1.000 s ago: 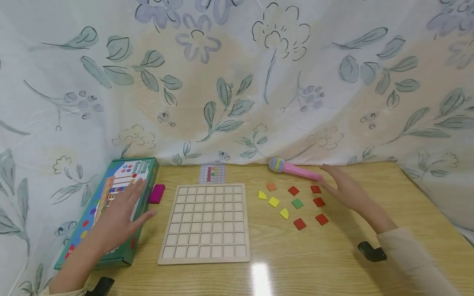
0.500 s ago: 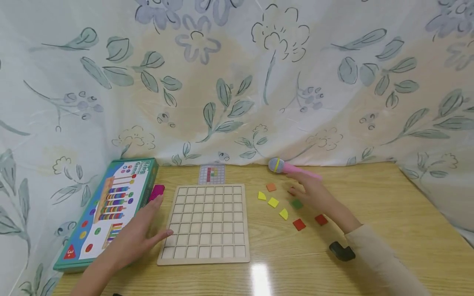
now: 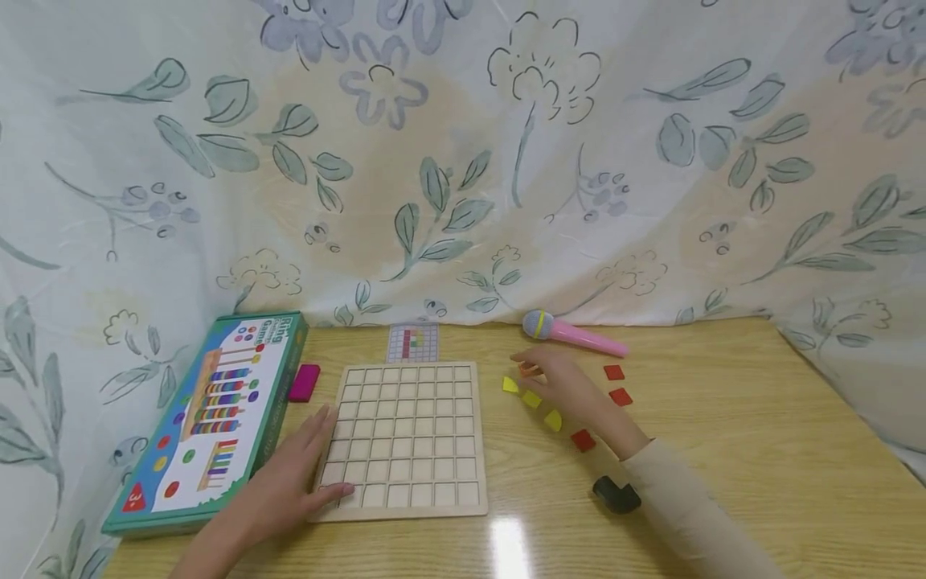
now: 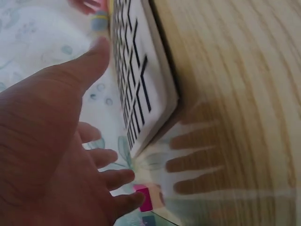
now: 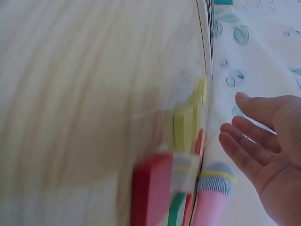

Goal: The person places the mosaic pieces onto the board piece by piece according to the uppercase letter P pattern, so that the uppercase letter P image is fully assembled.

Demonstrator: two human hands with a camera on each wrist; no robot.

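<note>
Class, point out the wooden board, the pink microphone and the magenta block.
Wooden board [image 3: 407, 438], head view: middle of its grid.
Pink microphone [image 3: 579, 335], head view: its handle.
Magenta block [image 3: 305, 383], head view: its top face.

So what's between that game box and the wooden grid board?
In the head view, a magenta block and, nearer the camera, the left hand, which partly overlaps the wooden grid board.

Grid board [image 3: 408, 438] lies on the table [image 3: 731, 450]. Box [image 3: 210, 426] lies left of it, block [image 3: 305, 383] between the two. Card [image 3: 413, 343] lies directly behind the board. Loose tiles [image 3: 554, 420] lie to the right, microphone [image 3: 586, 337] behind them. Left hand [image 3: 285, 482] at board's left edge; right hand [image 3: 570, 388] over tiles.
</note>
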